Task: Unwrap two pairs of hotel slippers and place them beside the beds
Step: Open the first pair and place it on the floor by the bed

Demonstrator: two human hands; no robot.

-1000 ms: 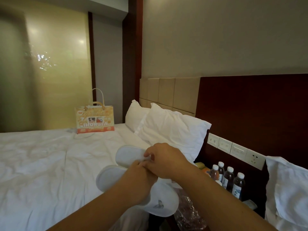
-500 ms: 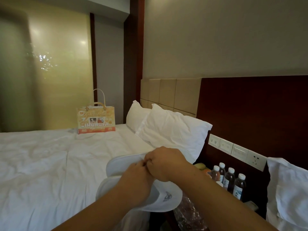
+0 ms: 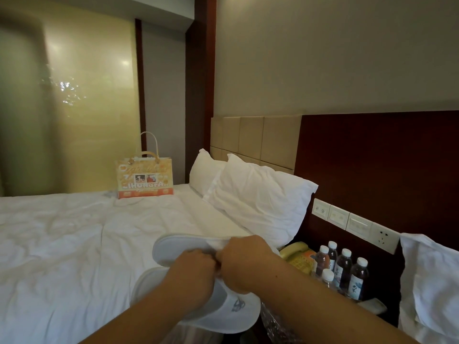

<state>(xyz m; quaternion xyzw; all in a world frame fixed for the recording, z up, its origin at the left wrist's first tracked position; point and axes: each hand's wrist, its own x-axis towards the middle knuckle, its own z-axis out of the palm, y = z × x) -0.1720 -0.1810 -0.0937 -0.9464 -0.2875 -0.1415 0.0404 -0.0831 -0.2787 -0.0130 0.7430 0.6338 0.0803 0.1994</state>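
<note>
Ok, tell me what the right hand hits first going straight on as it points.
The right hand points up-left: first the left hand, which it seems to touch; beyond, the upper slipper. Depth is unclear.

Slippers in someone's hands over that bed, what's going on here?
A person holds two white slippers above the edge of the bed. The left hand and right hand pinch them close together where the pair meets, apparently pulling them apart. Crinkled clear wrap shows just below, near some bottles. Neither slipper is on the floor yet.
</note>
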